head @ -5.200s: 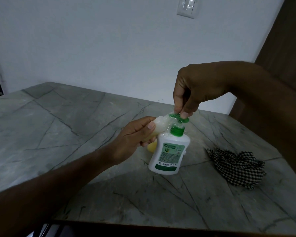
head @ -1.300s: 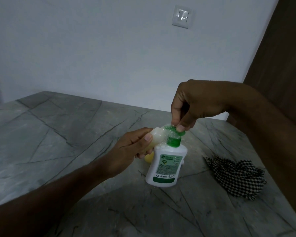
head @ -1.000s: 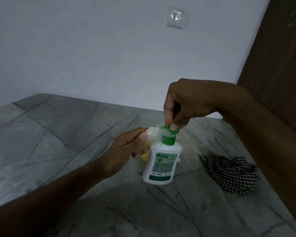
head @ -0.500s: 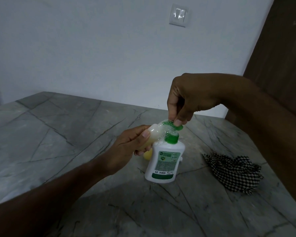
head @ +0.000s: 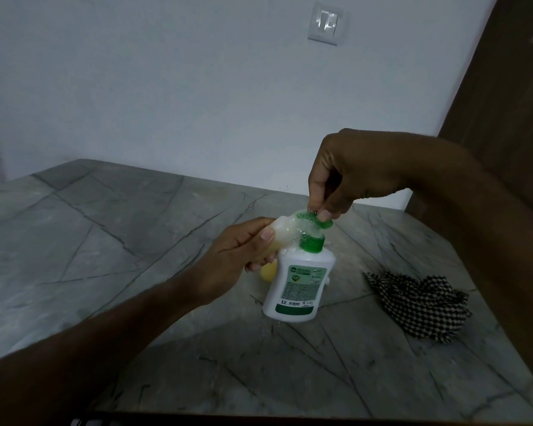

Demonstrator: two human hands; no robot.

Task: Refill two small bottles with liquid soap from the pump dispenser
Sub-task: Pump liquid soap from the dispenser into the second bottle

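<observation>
Nearest the camera, the left forearm reaches in over the grey marble tabletop [head: 105, 241]. The left hand [head: 237, 256] is curled round a small pale bottle [head: 282, 233], tipped on its side with the mouth held up against the spout of the pump dispenser [head: 297, 281]; the thumb lies along the top of the bottle and the fingers wrap beneath it. The dispenser, white with a green label and green collar, stands upright on the table. Froth or soap clings round the spout and the mouth of the bottle.

Above it, the right hand [head: 348, 176] comes down from the right, its thumb and fingertips bunched on the green pump head [head: 313, 218], pressing or pinching it; which of the two cannot be told.

Just behind the dispenser, partly hidden by the left hand, a yellowish rounded thing [head: 268, 272] rests on the table; it may be the second small bottle, but too little shows to say. To the right, well apart from the dispenser, lies a crumpled black-and-white checked cloth [head: 419, 302]. Beyond the table are a plain wall with a light switch [head: 326, 22] and, at far right, a brown door [head: 511, 87].

The step in hand looks like pumping soap into the first small bottle. How full it is cannot be read. The next move likely calls for steady strokes on the head with the mouth kept tight under the spout, since the foam suggests some spill already.
</observation>
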